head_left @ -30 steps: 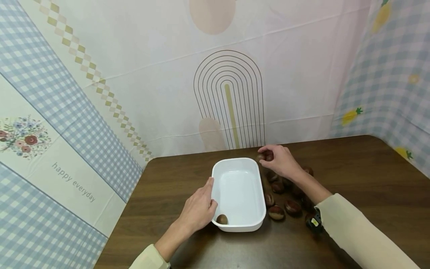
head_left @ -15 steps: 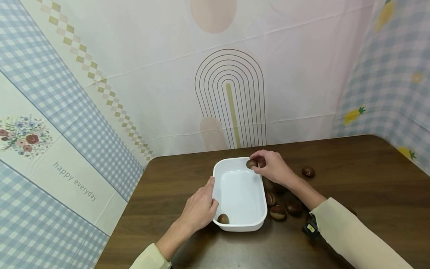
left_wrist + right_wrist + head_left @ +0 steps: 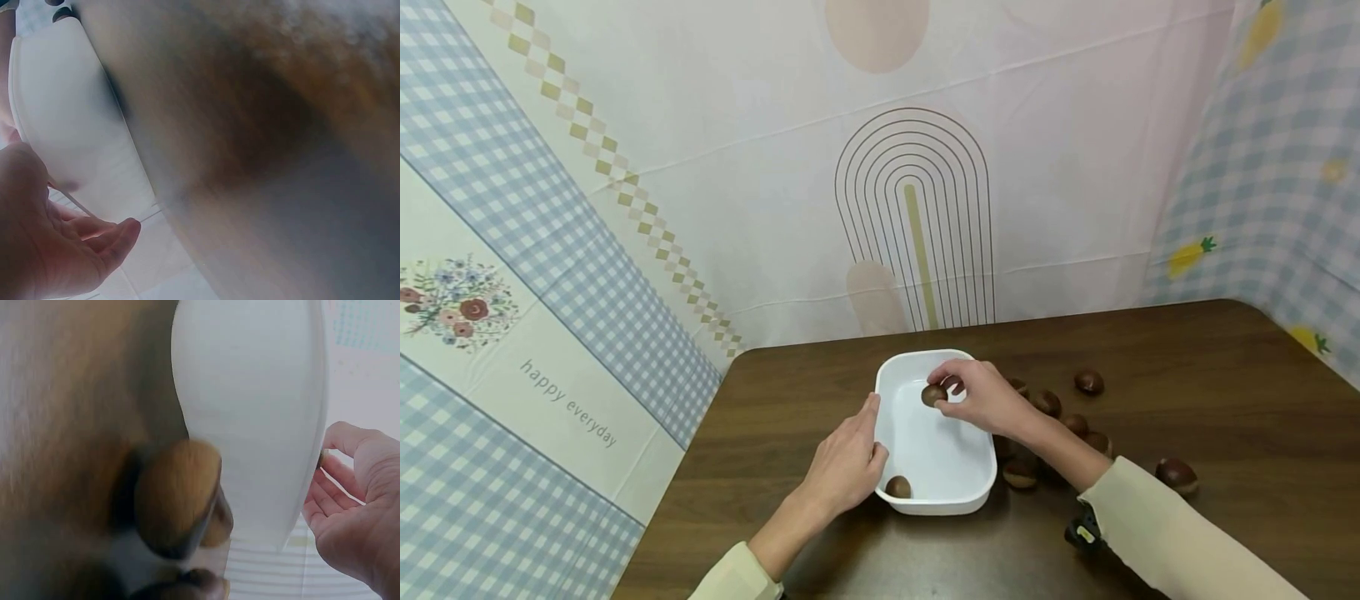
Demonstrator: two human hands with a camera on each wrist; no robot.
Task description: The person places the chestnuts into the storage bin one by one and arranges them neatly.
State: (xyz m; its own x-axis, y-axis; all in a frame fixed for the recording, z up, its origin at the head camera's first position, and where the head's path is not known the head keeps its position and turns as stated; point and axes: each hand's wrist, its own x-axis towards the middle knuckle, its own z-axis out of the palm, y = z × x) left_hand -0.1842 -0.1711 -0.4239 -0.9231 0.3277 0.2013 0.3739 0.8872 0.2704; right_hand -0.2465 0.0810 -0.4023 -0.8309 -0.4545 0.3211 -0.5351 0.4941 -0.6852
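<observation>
So there's a white rectangular plastic dish with rounded corners (image 3: pixel 936 454) sitting on the dark brown wooden desk (image 3: pixel 1225 400), near its back-left corner. Inside it, one round brown chestnut (image 3: pixel 898 487) lies in the near-left corner, right up against the wall. The rest of the dish floor is just bare white.

To the right of the dish there's a loose scatter of glossy brown chestnuts (image 3: pixel 1047 403) on the desk, some tucked just beside the dish's right wall and partly hidden behind the right forearm. One (image 3: pixel 1088 382) sits a bit further back on its own, and another (image 3: pixel 1176 475) lies well out to the right, closer to the front. A small black gadget with a yellow spot (image 3: pixel 1081 531) is strapped under the right wrist. Behind everything hangs a pastel patterned cloth backdrop (image 3: pixel 700 167) with an arch design and blue check panels.

The right hand (image 3: pixel 981 398) is over the far part of the dish, fingers curled, pinching a single brown chestnut (image 3: pixel 933 395) between thumb and fingertips, held above the dish interior and not touching its floor as far as I can tell. The left hand (image 3: pixel 844 467) rests on the dish's left rim, fingers fairly straight along the outside and the thumb hooked over the edge near the chestnut inside. The wrist views are pretty blurry, mostly white dish wall and a bit of palm.
</observation>
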